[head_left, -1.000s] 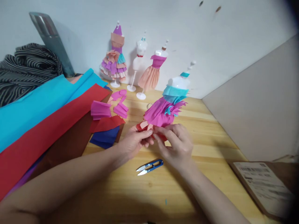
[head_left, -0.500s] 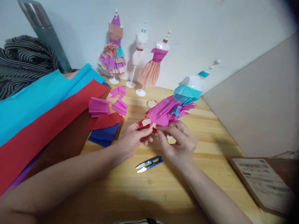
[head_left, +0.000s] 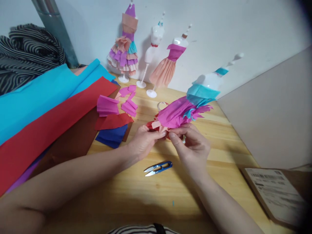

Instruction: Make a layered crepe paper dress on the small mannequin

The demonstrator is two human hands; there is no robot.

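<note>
A small white mannequin (head_left: 211,81) leans to the right, dressed in a turquoise paper top and a magenta paper skirt (head_left: 173,112). Under the skirt's lower edge, red and peach paper strips (head_left: 156,124) stick out. My left hand (head_left: 143,141) pinches these strips between thumb and fingers. Close beside it, my right hand (head_left: 191,143) has its thumb and fingertips closed at the skirt's hem, on the paper there. Blue thread snips (head_left: 159,168) lie on the wooden table (head_left: 136,195) below the hands.
Three mannequins on stands, one in ruffles (head_left: 124,48), one bare (head_left: 152,48), one in a peach skirt (head_left: 163,72), stand behind. Paper scraps (head_left: 107,105), long paper sheets (head_left: 56,122), striped cloth (head_left: 29,55) and a bottle (head_left: 57,29) are left; a labelled package (head_left: 275,191) lies right.
The view has shifted, so most things sit slightly further right and higher. Both hands keep hold of the paper at the hem, with the fingers slightly changed in position.
</note>
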